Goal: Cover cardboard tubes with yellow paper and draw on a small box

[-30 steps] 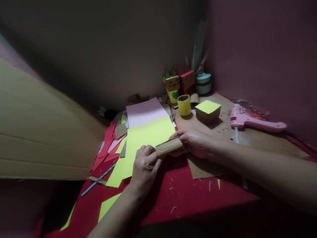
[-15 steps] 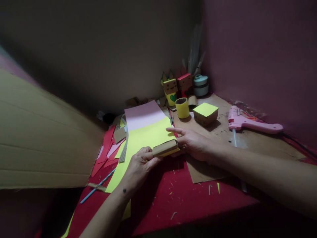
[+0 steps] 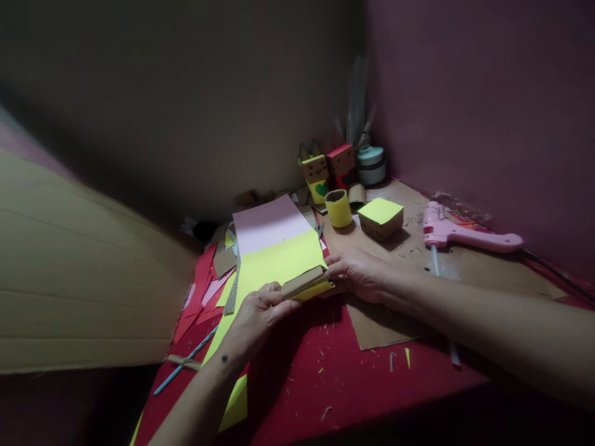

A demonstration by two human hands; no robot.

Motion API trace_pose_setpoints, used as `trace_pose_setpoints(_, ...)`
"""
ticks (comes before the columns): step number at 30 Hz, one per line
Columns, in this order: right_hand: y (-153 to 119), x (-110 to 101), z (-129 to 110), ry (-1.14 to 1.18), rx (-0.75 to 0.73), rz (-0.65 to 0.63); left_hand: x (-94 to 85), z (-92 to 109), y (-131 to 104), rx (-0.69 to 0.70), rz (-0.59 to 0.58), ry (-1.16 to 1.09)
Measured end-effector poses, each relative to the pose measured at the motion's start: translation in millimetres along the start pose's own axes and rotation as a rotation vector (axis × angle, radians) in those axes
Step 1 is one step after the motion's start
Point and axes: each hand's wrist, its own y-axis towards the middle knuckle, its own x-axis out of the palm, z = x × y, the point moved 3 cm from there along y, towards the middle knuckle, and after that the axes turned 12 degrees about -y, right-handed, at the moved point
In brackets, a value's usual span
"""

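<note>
A narrow brown cardboard piece (image 3: 304,282), with yellow paper along its near side, is held level between my two hands. My left hand (image 3: 260,313) is closed on its left end, thumb along the near side. At the right end, my right hand (image 3: 356,272) grips it with bent fingers, partly hidden behind the piece. Just behind and under the hands lies a large yellow paper sheet (image 3: 274,260), overlapping a pink paper sheet (image 3: 274,223).
A pink glue gun (image 3: 469,232) rests on a cardboard sheet (image 3: 381,325) at right. Beyond my right hand stand a yellow-wrapped tube (image 3: 339,209) and a yellow-topped cardboard box (image 3: 381,220). Two box-headed figures stand at the back. A blue pencil (image 3: 186,360) and red scraps (image 3: 198,294) lie left.
My right index finger, stretched out over the yellow sheet before, is now drawn in toward the cardboard piece. Both hands still hold the piece. The view has shifted slightly.
</note>
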Motion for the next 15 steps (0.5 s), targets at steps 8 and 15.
trace_pose_setpoints(8,3.1,2.1,1.7,0.117,-0.013,-0.122,-4.7,-7.9,-1.8,-0.115,-0.028,-0.042)
trace_pose_setpoints(15,2.8,-0.3,6.0,0.166,0.131,-0.135,-1.8,-3.5,-1.1,-0.131,-0.095,-0.074)
